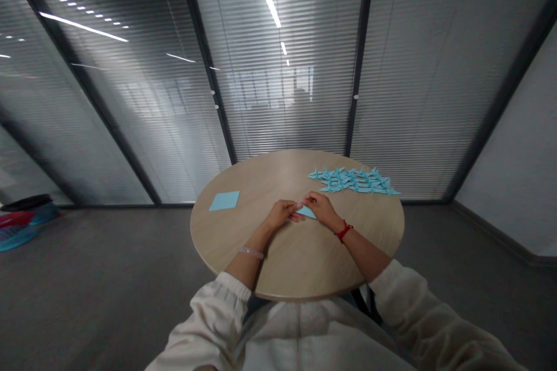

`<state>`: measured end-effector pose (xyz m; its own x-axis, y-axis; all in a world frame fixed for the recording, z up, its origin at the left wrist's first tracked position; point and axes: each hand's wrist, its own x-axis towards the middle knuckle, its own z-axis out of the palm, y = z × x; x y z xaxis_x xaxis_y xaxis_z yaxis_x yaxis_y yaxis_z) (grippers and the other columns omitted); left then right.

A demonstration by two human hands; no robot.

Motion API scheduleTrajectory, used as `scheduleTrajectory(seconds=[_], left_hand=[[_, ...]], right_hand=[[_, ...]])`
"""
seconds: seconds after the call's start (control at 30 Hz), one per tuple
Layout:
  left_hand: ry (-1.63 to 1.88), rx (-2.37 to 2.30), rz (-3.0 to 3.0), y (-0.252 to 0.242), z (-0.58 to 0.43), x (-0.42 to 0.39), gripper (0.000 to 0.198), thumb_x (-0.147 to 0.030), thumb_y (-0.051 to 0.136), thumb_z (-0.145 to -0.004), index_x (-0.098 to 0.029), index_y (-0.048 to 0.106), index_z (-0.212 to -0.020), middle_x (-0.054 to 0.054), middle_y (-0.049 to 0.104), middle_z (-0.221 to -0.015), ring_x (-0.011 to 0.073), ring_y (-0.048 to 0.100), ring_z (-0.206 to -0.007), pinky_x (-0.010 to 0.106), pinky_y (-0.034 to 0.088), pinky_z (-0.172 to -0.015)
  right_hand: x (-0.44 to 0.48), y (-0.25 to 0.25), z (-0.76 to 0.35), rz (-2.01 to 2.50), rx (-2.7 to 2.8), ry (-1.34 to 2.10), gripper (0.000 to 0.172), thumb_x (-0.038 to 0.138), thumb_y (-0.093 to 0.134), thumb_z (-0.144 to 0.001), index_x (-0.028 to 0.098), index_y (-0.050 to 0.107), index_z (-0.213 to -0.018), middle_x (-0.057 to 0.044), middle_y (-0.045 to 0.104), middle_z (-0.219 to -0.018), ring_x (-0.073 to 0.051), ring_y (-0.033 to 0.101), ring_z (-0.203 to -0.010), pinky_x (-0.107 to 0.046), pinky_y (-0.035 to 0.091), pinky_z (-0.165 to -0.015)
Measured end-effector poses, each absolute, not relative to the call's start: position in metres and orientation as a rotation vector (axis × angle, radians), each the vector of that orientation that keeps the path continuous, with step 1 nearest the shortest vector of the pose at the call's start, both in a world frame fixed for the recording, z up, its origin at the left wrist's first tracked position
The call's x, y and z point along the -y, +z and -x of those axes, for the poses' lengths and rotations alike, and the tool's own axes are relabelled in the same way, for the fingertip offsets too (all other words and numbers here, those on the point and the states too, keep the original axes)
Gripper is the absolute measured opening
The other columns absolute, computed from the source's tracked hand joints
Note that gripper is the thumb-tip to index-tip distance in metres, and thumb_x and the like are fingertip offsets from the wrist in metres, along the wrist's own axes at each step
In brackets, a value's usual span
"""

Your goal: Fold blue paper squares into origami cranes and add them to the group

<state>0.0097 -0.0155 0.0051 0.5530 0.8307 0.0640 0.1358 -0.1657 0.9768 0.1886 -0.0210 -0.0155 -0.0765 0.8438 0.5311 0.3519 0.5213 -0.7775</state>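
My left hand (284,213) and my right hand (318,206) meet at the middle of a round wooden table (296,266). Both pinch a small light-blue folded paper (308,212) that lies low on the tabletop between them. Fingers of both hands are curled onto its edges. A clear bracelet circles my left wrist and a red cord my right. A flat light-blue paper square (224,200) lies on the table to the left of my left hand.
Several folded light-blue paper figures (353,181) are spread in a cluster on the table's far right. Glass walls with blinds (278,69) stand behind the table. Coloured items (24,217) lie on the grey floor at the far left.
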Motion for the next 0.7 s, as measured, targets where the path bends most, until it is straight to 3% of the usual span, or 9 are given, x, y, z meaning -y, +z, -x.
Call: scheduleTrajectory(seconds=[0.4, 0.7], left_hand=[[0.808, -0.842, -1.627, 0.0019, -0.0079, 0.0115, 0.052, -0.059, 0.066, -0.07, -0.007, 0.066, -0.079, 0.014, 0.072, -0.071, 0.0158, 0.066, -0.059, 0.025, 0.05, -0.058], [0.804, -0.814, -1.622, 0.0024, -0.008, 0.0115, 0.056, -0.061, 0.065, -0.069, -0.007, 0.065, -0.081, 0.014, 0.072, -0.072, 0.0176, 0.068, -0.062, 0.027, 0.052, -0.061]], right_hand=[[0.0148, -0.0213, -0.1906, 1.021, 1.559, 0.793, 0.032, 0.044, 0.066, -0.069, 0.015, 0.068, -0.081, -0.002, 0.067, -0.071, -0.016, 0.059, -0.065, -0.026, 0.045, -0.061], [0.0202, -0.0156, -0.1908, 1.037, 1.556, 0.847, 0.032, 0.047, 0.066, -0.069, 0.015, 0.064, -0.07, 0.0, 0.062, -0.062, -0.013, 0.054, -0.056, -0.023, 0.039, -0.053]])
